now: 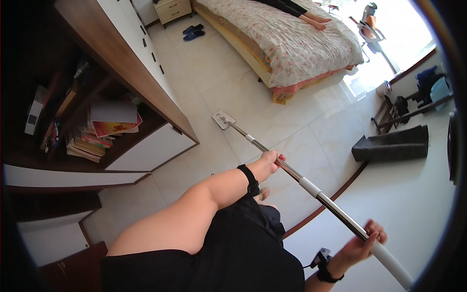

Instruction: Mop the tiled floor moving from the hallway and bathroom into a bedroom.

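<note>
A flat mop with a long metal pole [339, 210] runs diagonally across the view. My left hand [269, 161] is wrapped around the pole's middle, below a white collar [310, 187]. Higher up, near the white handle sleeve [392, 265], my right hand [361, 244] grips the pole, thumb across its front; its fingers are slightly blurred. The white rectangular mop head [224, 120] lies on the pale tiled floor [204, 98], a short way from the wooden cabinet's corner. Black straps circle both my forearms.
A bed [303, 54] with a floral cover stands ahead; a person's bare feet [315, 23] rest on it. Dark slippers [193, 33] lie near a nightstand [173, 12]. Books [89, 144] fill the cabinet [149, 146] at left. A dark grey box-like object [392, 144] and a rack [396, 116] line the right wall.
</note>
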`<state>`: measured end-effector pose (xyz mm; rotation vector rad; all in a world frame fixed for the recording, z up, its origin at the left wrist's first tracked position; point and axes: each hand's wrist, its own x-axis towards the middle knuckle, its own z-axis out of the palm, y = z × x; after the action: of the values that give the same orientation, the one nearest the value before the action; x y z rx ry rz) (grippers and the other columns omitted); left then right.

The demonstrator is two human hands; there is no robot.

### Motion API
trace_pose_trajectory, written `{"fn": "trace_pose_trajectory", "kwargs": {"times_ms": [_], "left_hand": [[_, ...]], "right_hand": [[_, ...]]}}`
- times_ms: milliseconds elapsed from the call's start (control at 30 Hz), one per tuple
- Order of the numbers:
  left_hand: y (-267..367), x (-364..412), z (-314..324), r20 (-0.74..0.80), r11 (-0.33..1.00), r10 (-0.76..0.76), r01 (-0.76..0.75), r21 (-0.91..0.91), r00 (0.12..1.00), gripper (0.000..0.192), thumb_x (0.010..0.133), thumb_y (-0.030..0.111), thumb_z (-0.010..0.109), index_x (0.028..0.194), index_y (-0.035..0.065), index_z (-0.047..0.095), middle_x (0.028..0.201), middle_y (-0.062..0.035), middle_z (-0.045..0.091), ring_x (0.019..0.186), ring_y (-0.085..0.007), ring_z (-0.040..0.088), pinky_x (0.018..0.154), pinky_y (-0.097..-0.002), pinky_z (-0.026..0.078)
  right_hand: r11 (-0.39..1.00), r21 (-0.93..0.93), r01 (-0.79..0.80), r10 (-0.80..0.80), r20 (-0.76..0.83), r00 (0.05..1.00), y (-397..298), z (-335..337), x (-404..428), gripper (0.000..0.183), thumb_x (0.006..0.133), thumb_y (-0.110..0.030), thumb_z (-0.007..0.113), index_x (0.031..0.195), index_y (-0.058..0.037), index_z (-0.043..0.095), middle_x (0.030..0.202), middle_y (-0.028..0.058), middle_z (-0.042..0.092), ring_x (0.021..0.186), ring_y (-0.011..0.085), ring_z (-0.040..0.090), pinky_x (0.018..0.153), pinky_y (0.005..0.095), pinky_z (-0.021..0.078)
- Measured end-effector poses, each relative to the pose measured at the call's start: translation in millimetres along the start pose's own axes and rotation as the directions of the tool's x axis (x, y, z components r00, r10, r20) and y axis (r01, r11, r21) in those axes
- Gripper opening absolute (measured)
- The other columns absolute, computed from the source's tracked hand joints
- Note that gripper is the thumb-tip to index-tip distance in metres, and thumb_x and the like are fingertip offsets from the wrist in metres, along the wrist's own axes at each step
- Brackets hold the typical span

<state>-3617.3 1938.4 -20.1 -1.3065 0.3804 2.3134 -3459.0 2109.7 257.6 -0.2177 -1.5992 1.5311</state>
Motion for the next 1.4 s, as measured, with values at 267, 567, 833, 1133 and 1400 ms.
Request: {"fn": "trace_pose_trajectory", "kwargs": {"times_ms": [267,567,833,1133,1400], "left_hand": [[-26.1,36.5,101.3,-0.033,0.958,-0.071,0.078,0.276,0.997,0.041,0.089,0.034,0.022,0.104,-0.0027,0.028,0.087,-0.0181,0.048,0.068,-0.0278,0.057,0.059,-0.0401,0.053],[-29.8,108.8,179.6,-0.113,0.977,0.053,-0.028,0.209,0.992,0.043,0.088,0.036,0.023,0.105,-0.0031,0.028,0.087,-0.0171,0.046,0.069,-0.0265,0.057,0.061,-0.0396,0.053],[-23.1,169.9,171.2,-0.133,0.995,0.093,-0.087,0.052,0.987,0.039,0.087,0.037,0.028,0.106,0.0024,0.029,0.078,-0.0103,0.043,0.064,-0.0242,0.055,0.053,-0.0351,0.052],[-5.2,170.4,205.2,-0.176,0.998,0.012,0.0,0.064,0.984,0.04,0.088,0.036,0.029,0.107,0.0003,0.029,0.084,-0.0124,0.045,0.064,-0.0223,0.054,0.056,-0.034,0.052],[47.4,186.9,225.1,-0.017,0.981,0.079,-0.08,-0.176,0.997,0.028,0.085,0.028,0.042,0.092,0.0023,0.033,0.08,-0.0115,0.047,0.069,-0.0235,0.052,0.064,-0.0372,0.048]], "right_hand": [[0.753,0.538,-0.377,0.025,0.55,0.835,55.4,-1.7,161.0,0.022,0.08,-0.01,0.043,0.061,-0.0106,0.03,0.046,-0.0022,0.026,0.041,0.0068,0.026,0.044,0.02,0.0256],[0.723,0.507,-0.469,0.021,0.662,0.749,126.2,44.6,262.7,0.023,0.075,-0.013,0.047,0.061,-0.0111,0.03,0.044,-0.0018,0.026,0.039,0.0067,0.025,0.042,0.0203,0.0245],[0.791,0.406,-0.458,-0.053,0.79,0.61,169.4,84.5,275.7,0.034,0.069,-0.024,0.065,0.054,-0.0117,0.037,0.04,-0.0016,0.041,0.032,0.0071,0.039,0.036,0.0175,0.0377],[0.763,0.445,-0.469,0.015,0.713,0.701,147.6,101.4,303.9,0.03,0.068,-0.025,0.062,0.058,-0.0128,0.037,0.046,-0.0032,0.037,0.042,0.0064,0.035,0.05,0.0179,0.0366],[0.88,0.271,-0.39,-0.073,0.889,0.453,164.9,116.1,314.9,0.028,0.062,-0.025,0.068,0.056,-0.0152,0.043,0.055,-0.0015,0.043,0.054,0.0121,0.045,0.091,0.0472,0.0321]]}}
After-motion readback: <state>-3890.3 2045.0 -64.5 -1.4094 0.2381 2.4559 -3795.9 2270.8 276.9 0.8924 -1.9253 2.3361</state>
